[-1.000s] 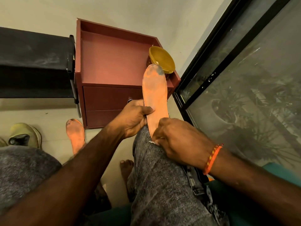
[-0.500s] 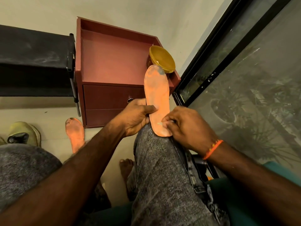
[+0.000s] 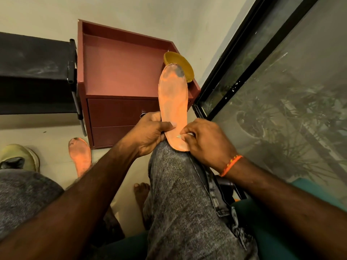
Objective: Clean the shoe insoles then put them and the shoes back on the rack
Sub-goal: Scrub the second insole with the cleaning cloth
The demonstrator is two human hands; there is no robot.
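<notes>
Cleaning step is what's on right now, not the putting-back part. One orange insole [image 3: 173, 107] is propped heel-down on the person's right knee [image 3: 169, 162], toe end pointing up toward the red cabinet [image 3: 120, 72] and overlapping the yellow bowl [image 3: 180, 62] sitting on its top corner. The left hand [image 3: 150, 134] has its grip clamped on the insole's left edge near the heel, thumb laid across the face. The right hand [image 3: 204, 141] is curled tight around a small pale scrap [image 3: 180, 136], some wipe or tissue by the look of it (too small to say for sure), and that scrap is touching the insole's heel area.

So my read: scrubbing has only got to the heel end. There's a dark grey smudge up at the toe and blotchy grime through the middle, so loads left on this one. Next move probably needs the right hand to work the wipe upward along the face while the left keeps the thing braced, since it's floppy foam and will likely bend if pushed hard near the toe.

The second insole [image 3: 79, 156] lies on the floor, just as grubby at its toe, with an olive shoe [image 3: 20, 156] close by at the left edge. The rack isn't something I can pick out for certain; the black unit [image 3: 33, 72] on the left may be it.
</notes>
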